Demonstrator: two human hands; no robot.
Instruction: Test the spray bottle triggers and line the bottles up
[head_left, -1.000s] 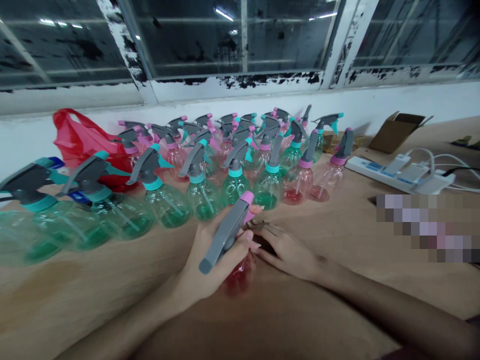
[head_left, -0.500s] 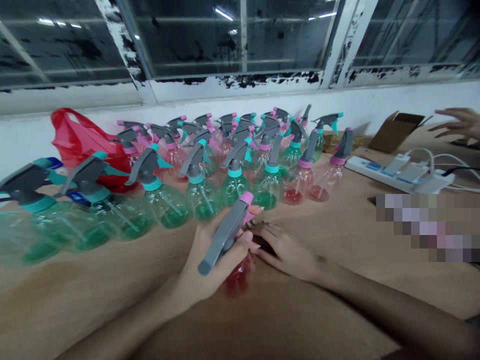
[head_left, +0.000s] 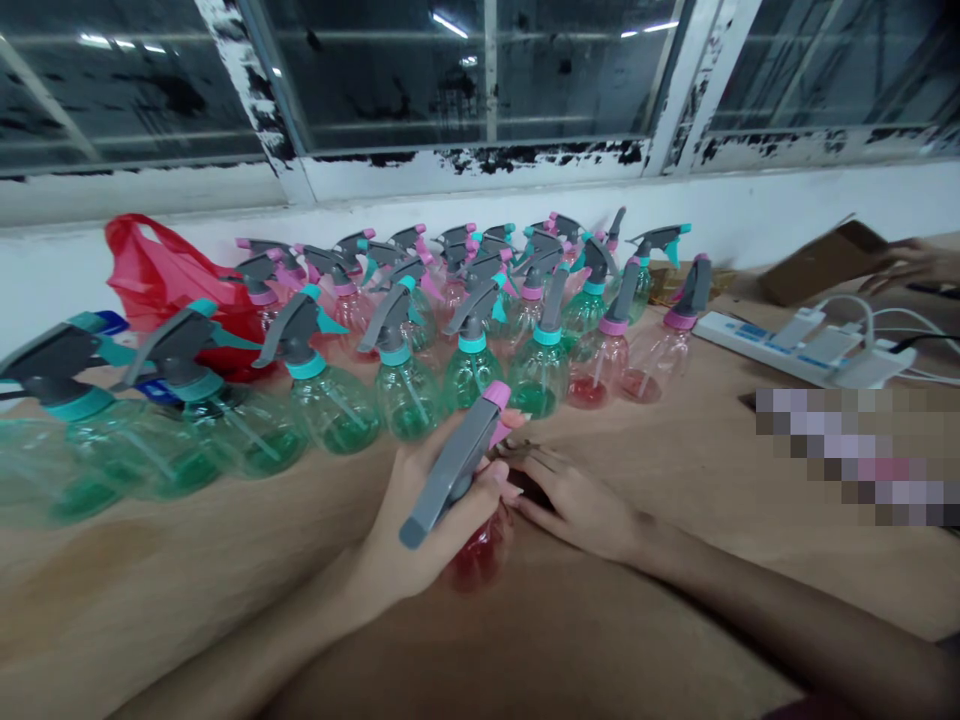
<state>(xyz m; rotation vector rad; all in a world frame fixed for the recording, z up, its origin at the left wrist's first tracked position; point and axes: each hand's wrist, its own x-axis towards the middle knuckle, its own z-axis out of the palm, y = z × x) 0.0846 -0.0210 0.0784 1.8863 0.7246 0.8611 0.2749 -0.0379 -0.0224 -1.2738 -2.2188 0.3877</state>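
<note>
In front of me stands a pink spray bottle with a grey trigger head and a pink nozzle. My left hand is wrapped around its neck and upper body, covering much of it. Just right of the bottle, my right hand lies low over the table, its thumb apart from the fingers. Its fingertips reach close to the left hand's fingers and are partly hidden, so contact with the bottle cannot be made out. Beyond both hands, a green spray bottle stands in a row with several others.
Several pink and green spray bottles fill the table's back, beside a red plastic bag. At right lie a white power strip with plugs and cables and a pixelated area. Another person's hand is at a cardboard box.
The other person's hand has come down to the cardboard box, which is now tilted further and shifted right. My hands and the pink spray bottle stay nearly still.
</note>
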